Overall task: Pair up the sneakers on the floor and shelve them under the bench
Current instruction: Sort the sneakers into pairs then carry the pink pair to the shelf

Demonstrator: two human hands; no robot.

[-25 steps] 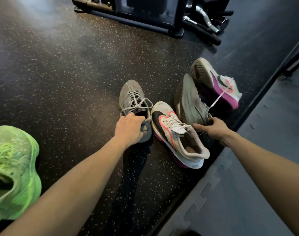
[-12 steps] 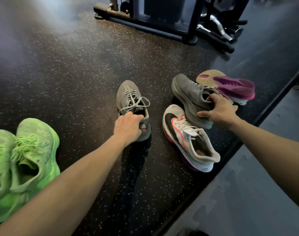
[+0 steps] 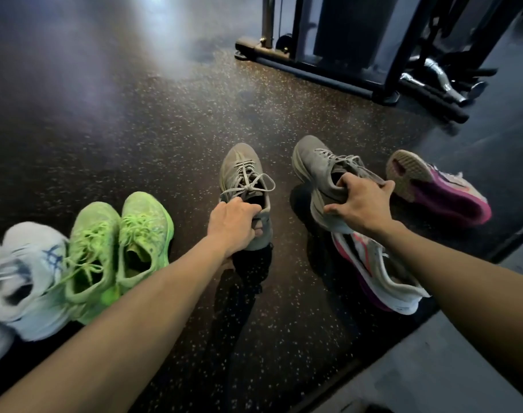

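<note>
Head view: left hand grips one grey sneaker by its heel; right hand holds its mate, seemingly lifted. Bare speckled floor lies open beyond them.

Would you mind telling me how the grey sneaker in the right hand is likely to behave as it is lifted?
The grey sneaker probably lifts lightly. Its collar creases under the right hand, so it likely flexes. Loose laces may dangle and snag.
</note>
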